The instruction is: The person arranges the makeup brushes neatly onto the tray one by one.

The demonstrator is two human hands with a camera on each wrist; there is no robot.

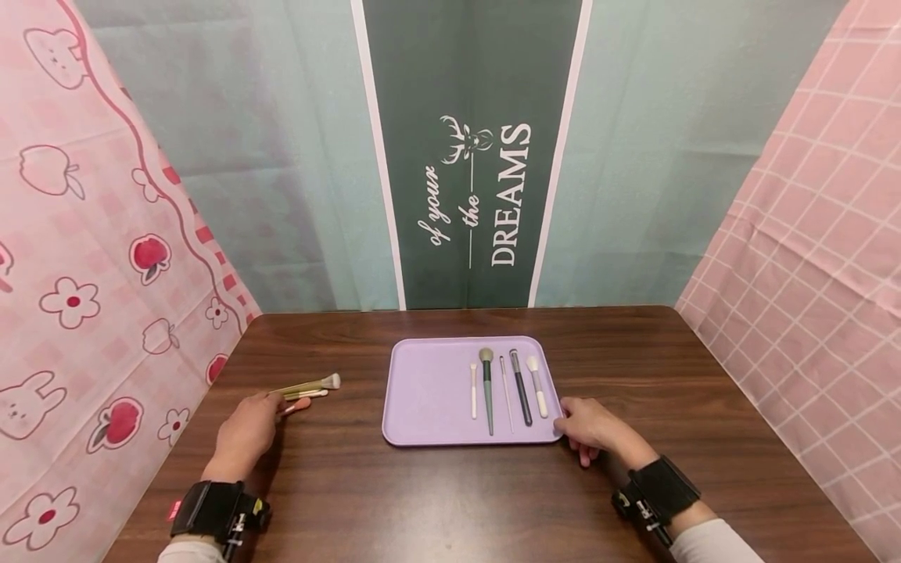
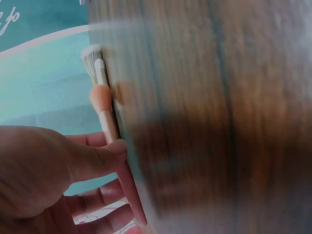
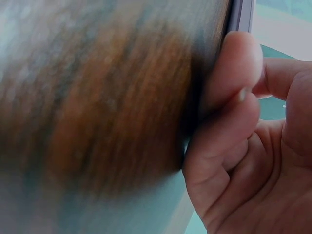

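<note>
Tabletop (image 1: 345, 453) separates the left hand (image 1: 249, 426) from the tray's left edge (image 1: 388, 395).

8 brushes (image 1: 486, 389), 1 tray (image 1: 425, 391)

The right hand (image 3: 248, 141) curls its fingers (image 3: 236, 68) beside the blurred brown counter (image 3: 102, 107). A tray's (image 3: 241, 17) purplish rim shows just past the fingertips.

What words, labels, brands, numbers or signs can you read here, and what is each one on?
"of your": white script, printed sideways on the dark green panel.
"the": smaller white script, same panel.
"DREAMS": white capitals, same panel.
Red tag by the black strap on the left wrist: too small to read.
Brushes: no readable writing.
</note>
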